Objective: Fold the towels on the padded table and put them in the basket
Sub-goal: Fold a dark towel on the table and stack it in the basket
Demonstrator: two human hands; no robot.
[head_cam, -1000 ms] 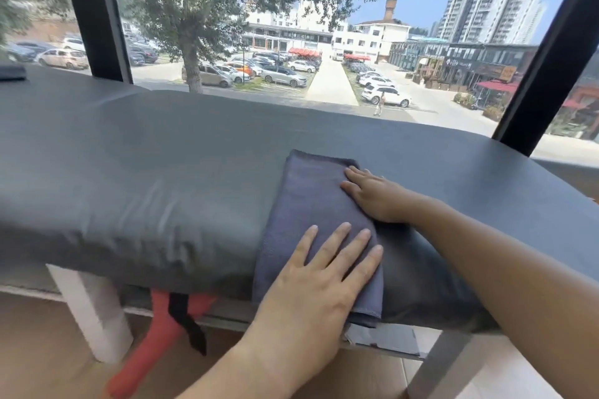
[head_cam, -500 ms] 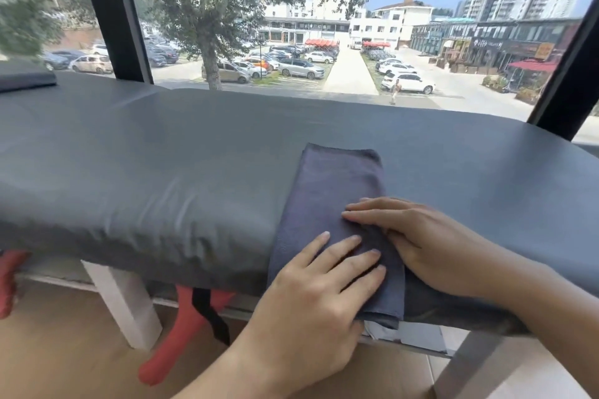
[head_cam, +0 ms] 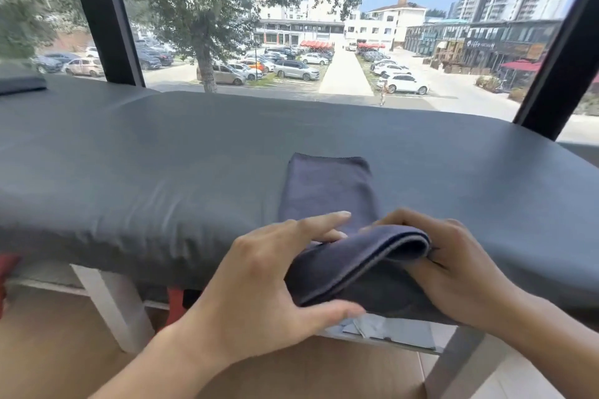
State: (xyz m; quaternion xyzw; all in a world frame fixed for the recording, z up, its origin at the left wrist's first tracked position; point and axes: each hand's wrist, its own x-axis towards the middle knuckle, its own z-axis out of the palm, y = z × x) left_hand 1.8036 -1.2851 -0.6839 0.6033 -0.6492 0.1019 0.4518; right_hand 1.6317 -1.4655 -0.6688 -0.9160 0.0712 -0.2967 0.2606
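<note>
A dark blue towel [head_cam: 327, 191], folded into a long strip, lies on the grey padded table [head_cam: 162, 155] with its near end at the table's front edge. My left hand [head_cam: 259, 272] grips that near end from the left, thumb under it and fingers over it. My right hand [head_cam: 453, 262] pinches the same end from the right. Both hands hold the near end lifted and curled back over the strip. The basket is out of view.
A second dark cloth [head_cam: 19, 81] lies at the far left of the table. Something red [head_cam: 176, 301] stands under the table beside a white table leg [head_cam: 110, 304]. Black window posts [head_cam: 103, 16] rise behind the table.
Both hands lay flat on the towel before. They now grip its near end and have lifted it off the front edge, curling it back over the strip.
</note>
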